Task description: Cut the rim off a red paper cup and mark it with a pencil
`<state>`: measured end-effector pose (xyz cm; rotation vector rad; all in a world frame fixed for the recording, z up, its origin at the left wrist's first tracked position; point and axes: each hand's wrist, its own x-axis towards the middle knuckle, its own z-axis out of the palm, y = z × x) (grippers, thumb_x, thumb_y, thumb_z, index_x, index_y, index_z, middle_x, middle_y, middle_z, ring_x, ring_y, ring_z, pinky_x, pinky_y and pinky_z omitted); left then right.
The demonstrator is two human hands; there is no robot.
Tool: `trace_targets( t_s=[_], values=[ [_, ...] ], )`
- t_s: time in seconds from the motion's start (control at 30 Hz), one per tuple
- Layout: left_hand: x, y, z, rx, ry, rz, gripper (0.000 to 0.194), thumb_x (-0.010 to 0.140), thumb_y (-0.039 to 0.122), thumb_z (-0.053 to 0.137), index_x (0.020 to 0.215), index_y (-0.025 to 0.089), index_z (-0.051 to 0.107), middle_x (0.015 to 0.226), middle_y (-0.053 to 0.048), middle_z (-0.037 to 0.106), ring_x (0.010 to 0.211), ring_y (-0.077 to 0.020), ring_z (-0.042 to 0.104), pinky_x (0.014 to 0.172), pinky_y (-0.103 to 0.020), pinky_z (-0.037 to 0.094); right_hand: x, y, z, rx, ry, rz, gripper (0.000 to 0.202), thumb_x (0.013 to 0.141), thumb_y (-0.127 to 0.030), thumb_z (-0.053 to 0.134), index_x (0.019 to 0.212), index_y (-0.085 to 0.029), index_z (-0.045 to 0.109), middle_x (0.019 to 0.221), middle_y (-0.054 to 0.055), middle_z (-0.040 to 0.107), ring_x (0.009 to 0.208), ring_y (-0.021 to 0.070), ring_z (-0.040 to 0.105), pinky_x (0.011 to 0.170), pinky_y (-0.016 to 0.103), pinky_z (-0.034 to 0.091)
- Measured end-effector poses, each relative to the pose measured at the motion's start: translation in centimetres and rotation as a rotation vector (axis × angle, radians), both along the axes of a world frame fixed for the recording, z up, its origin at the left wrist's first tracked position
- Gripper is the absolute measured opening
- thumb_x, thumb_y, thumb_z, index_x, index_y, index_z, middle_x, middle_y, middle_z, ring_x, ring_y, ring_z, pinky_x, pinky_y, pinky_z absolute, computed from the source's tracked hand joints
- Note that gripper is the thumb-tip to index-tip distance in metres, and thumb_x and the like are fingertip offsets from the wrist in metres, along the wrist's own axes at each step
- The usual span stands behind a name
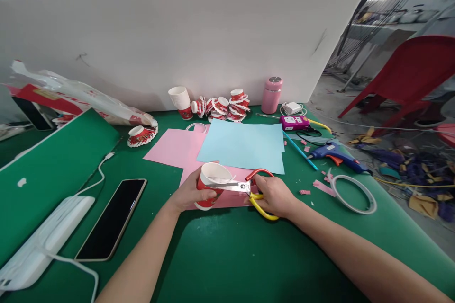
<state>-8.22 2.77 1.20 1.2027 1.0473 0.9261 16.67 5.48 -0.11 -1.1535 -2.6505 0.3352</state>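
My left hand [189, 190] is wrapped round a red and white paper cup [215, 171], its open mouth tilted up. In my right hand [276, 194] is a pair of scissors [241, 186] with one red and one yellow handle loop. The blades are parted and reach to the cup's right side at the rim; one blade lies over the opening. Below and behind the cup lie pink paper sheets [170, 147], partly covered by a light blue sheet [245, 144].
Cut, fanned-out cups [238, 104] and a cup stack [179, 99] stand along the white board, beside a pink flask [272, 95]. A glue gun [336, 154] and tape ring [371, 201] lie right; a phone [113, 218] and power strip [53, 241] lie left.
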Motion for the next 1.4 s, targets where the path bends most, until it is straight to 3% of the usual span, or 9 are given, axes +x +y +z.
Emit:
trace_targets(
  t_s=[0.17, 0.43, 0.9, 1.4],
  values=[
    [0.5, 0.0, 0.3, 0.021, 0.063, 0.059, 0.059, 0.049, 0.035, 0.079, 0.099, 0.014, 0.057, 0.094, -0.010, 0.066, 0.088, -0.0246, 0.060, 0.080, -0.038, 0.047, 0.0, -0.1, 0.1, -0.018, 0.042, -0.004, 0.034, 0.080, -0.046, 0.048, 0.087, -0.013, 0.053, 0.066, 0.007, 0.062, 0.056, 0.0200, 0.058, 0.048, 0.026, 0.029],
    [1.4, -0.3, 1.1, 0.092, 0.204, 0.106, 0.056, 0.050, 0.034, 0.077, 0.097, 0.014, 0.055, 0.094, -0.010, 0.066, 0.089, -0.0240, 0.061, 0.079, -0.038, 0.048, -0.1, -0.3, 0.6, 0.015, 0.041, -0.012, 0.035, 0.078, -0.042, 0.050, 0.097, -0.013, 0.052, 0.076, 0.009, 0.064, 0.066, 0.0220, 0.060, 0.054, 0.027, 0.035],
    [1.3, -0.3, 1.1, 0.140, 0.198, 0.131, 0.054, 0.051, 0.031, 0.077, 0.098, 0.014, 0.055, 0.096, -0.010, 0.066, 0.091, -0.0247, 0.061, 0.079, -0.038, 0.048, -0.1, -0.2, 0.6, -0.015, -0.109, -0.030, 0.033, 0.080, -0.044, 0.053, 0.088, -0.012, 0.053, 0.068, 0.008, 0.063, 0.059, 0.0202, 0.059, 0.048, 0.026, 0.025],
    [2.1, -0.4, 1.0, 0.171, 0.316, 0.152, 0.052, 0.054, 0.034, 0.074, 0.099, 0.015, 0.055, 0.096, -0.008, 0.067, 0.089, -0.0233, 0.062, 0.079, -0.036, 0.049, 0.0, -0.4, 0.6, -0.010, 0.010, -0.018, 0.030, 0.079, -0.042, 0.049, 0.088, -0.014, 0.051, 0.072, 0.008, 0.064, 0.062, 0.0212, 0.059, 0.051, 0.026, 0.030]
  ],
)
